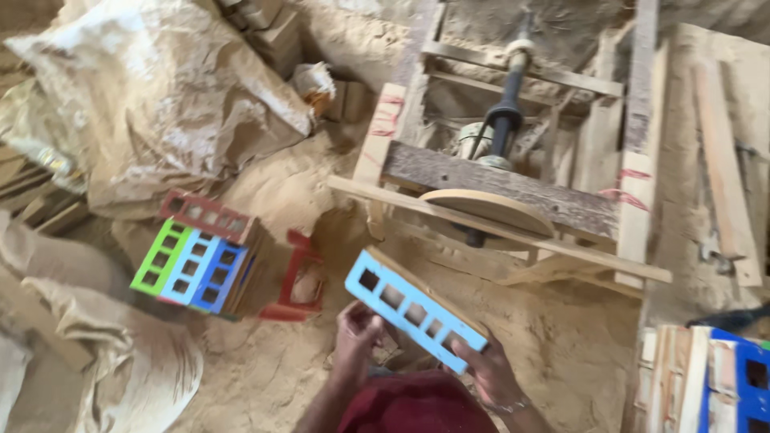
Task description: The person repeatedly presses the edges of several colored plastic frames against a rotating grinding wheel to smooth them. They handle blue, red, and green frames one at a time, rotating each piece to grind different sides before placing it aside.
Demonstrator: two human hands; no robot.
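Both my hands hold a light-blue wooden frame point(413, 313) with a row of square holes, tilted down to the right above the sawdust. My left hand point(357, 333) grips its near left end from below. My right hand point(487, 370) grips its lower right end. Just beyond the frame stands a wooden machine stand point(497, 188) with a round flat sanding disc point(485, 210) and a dark shaft point(507, 112). To the left lies a pile of similar painted frames point(196, 261) in green, blue and red, with a red one point(301, 281) beside it.
Sawdust point(273, 361) covers the ground. Large dusty sacks point(152, 96) lie at the upper left and lower left. Planks point(726, 168) lean at the right. More frames, one dark blue point(742, 385), are stacked at the lower right corner.
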